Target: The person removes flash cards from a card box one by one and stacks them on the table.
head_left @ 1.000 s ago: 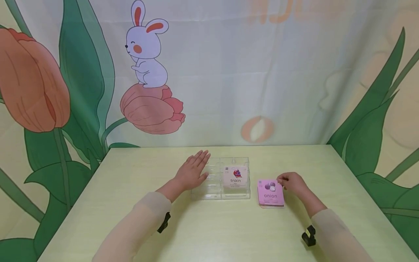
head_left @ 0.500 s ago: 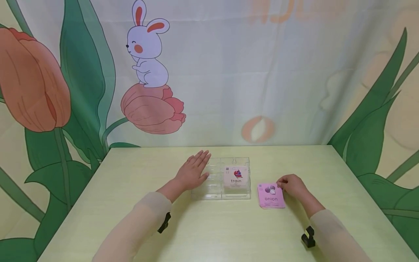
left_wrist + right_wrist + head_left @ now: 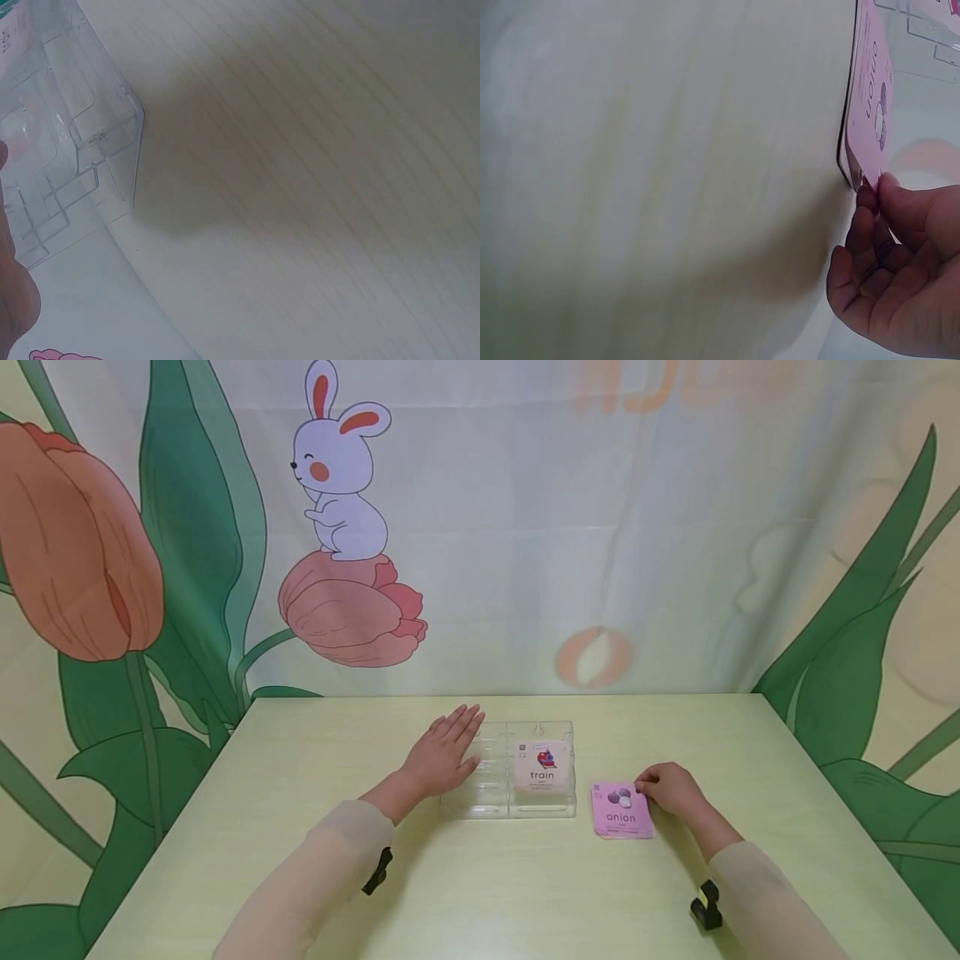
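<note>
With thumb and index finger, my right hand (image 3: 672,787) pinches the corner of a pink card (image 3: 622,818) printed "onion" with purple onions. In the right wrist view this onion card (image 3: 869,112) has its pinched corner bent up from the cards (image 3: 845,161) beneath it. My left hand (image 3: 442,750) lies with straight fingers over the left part of a clear plastic rack (image 3: 542,811). A pale pink "train" card (image 3: 542,777) sits in the rack's right half. Only a sliver of the left hand (image 3: 19,292) shows in the left wrist view, beside the rack (image 3: 90,112).
The pale wooden table (image 3: 480,893) carries the rack and the cards. Behind its back edge hangs a curtain (image 3: 495,568) printed with tulips and a rabbit. A black strap piece (image 3: 707,906) hangs at the right sleeve, another black piece (image 3: 377,871) at the left.
The onion card has shifted slightly toward the front edge, along with my right hand's pinch on its corner. My left hand stays in place on the rack.
</note>
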### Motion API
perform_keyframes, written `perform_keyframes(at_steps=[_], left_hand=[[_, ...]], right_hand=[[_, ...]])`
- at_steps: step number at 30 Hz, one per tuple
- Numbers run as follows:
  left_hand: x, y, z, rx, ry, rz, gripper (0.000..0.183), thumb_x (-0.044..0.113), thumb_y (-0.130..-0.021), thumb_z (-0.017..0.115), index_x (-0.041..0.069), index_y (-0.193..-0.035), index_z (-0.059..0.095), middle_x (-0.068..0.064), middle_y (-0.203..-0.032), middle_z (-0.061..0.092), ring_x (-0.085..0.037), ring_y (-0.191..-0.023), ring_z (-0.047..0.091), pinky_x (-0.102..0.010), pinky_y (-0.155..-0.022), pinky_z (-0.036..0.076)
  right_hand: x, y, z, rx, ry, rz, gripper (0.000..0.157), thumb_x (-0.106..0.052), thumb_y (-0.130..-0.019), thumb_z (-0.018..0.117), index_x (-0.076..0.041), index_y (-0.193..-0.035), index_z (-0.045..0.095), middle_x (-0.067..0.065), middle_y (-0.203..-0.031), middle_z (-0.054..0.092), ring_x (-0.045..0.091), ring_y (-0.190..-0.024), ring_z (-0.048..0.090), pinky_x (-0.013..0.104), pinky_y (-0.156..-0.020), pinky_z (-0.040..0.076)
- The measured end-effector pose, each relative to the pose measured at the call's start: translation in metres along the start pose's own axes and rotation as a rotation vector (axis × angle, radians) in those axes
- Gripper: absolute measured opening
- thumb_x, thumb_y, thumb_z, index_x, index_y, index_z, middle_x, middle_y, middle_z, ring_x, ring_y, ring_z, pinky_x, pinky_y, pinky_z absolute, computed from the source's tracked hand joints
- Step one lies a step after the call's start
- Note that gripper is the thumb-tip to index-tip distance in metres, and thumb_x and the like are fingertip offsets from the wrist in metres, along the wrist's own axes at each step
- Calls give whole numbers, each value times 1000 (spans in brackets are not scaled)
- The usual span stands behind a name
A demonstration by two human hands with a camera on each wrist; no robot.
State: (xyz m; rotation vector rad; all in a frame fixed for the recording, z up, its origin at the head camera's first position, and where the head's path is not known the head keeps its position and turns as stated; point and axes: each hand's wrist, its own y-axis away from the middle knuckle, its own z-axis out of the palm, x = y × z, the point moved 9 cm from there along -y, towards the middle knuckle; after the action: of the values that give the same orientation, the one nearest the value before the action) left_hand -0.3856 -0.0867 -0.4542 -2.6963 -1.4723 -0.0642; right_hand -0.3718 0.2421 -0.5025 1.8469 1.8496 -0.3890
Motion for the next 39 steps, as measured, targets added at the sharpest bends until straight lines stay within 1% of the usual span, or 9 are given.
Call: perform_keyframes(at_steps=[2, 8, 10, 15, 17, 22, 26, 28, 39], left_hand=[[-1, 0, 1, -5, -12, -1, 70, 35, -108, 45, 2, -163, 17, -14, -173, 17, -33, -162, 15, -51, -132, 19], [-2, -1, 2, -11, -23, 0, 71, 36, -108, 44, 3, -164, 16, -14, -174, 15, -33, -162, 13, -51, -132, 18], [-2, -2, 3, -6, -19, 1, 71, 36, -108, 45, 3, -164, 16, -14, -174, 16, -33, -162, 14, -51, -132, 18], [-2, -3, 3, -2, -19, -3, 71, 36, -108, 45, 4, -164, 16, -13, -174, 16, -32, -162, 14, -51, -132, 19], [-2, -3, 3, -3, -18, -3, 71, 36, -108, 45, 4, -164, 16, -13, -174, 16, -32, -162, 14, -51, -132, 19], [-1, -2, 3, -7, -15, -3, 71, 36, -108, 44, 3, -164, 16, -13, -174, 15, -33, -162, 13, -51, -132, 18], [-1, -1, 2, -9, -24, -2, 71, 37, -108, 43, 3, -164, 15, -13, -174, 15, -32, -163, 13, -51, -132, 18], [-1, -1, 2, -9, -26, -1, 71, 37, -108, 43, 3, -164, 16, -13, -174, 15, -33, -162, 14, -51, -132, 19], [-2, -2, 4, 5, -47, 4, 71, 38, -108, 44, 4, -164, 17, -13, -174, 17, -33, -162, 15, -51, -132, 21]], right_hand=[[-1, 1, 0, 2, 7, -9, 20, -9, -99, 64, 9, -103, 73, 19, -95, 72, 23, -81, 58, 28, -71, 45], [6, -5, 3, -9, -3, -10, 19, -10, -98, 65, 6, -101, 73, 18, -95, 72, 25, -83, 59, 34, -76, 49], [9, -8, 4, 4, 0, -25, 16, -10, -98, 66, 5, -97, 73, 15, -90, 70, 23, -80, 57, 31, -73, 48], [14, -12, 6, 8, -9, -8, 16, -11, -98, 66, 4, -97, 73, 14, -89, 70, 24, -81, 57, 30, -71, 46], [14, -11, 5, -2, -17, 10, 18, -11, -98, 66, 5, -99, 73, 16, -93, 70, 25, -84, 58, 32, -73, 47], [8, -7, 3, 7, -12, -4, 15, -8, -97, 66, 5, -97, 72, 17, -91, 70, 26, -82, 57, 32, -74, 49], [5, -2, 2, -6, -36, 22, 14, -6, -96, 66, 6, -100, 72, 19, -96, 71, 28, -87, 59, 40, -82, 52], [4, 0, 2, -1, -35, 22, 14, -6, -95, 66, 7, -99, 72, 20, -96, 71, 28, -87, 59, 41, -82, 52], [9, 0, 3, 8, -20, 72, 14, -6, -97, 64, 7, -97, 71, 19, -94, 68, 27, -86, 56, 35, -78, 49]])
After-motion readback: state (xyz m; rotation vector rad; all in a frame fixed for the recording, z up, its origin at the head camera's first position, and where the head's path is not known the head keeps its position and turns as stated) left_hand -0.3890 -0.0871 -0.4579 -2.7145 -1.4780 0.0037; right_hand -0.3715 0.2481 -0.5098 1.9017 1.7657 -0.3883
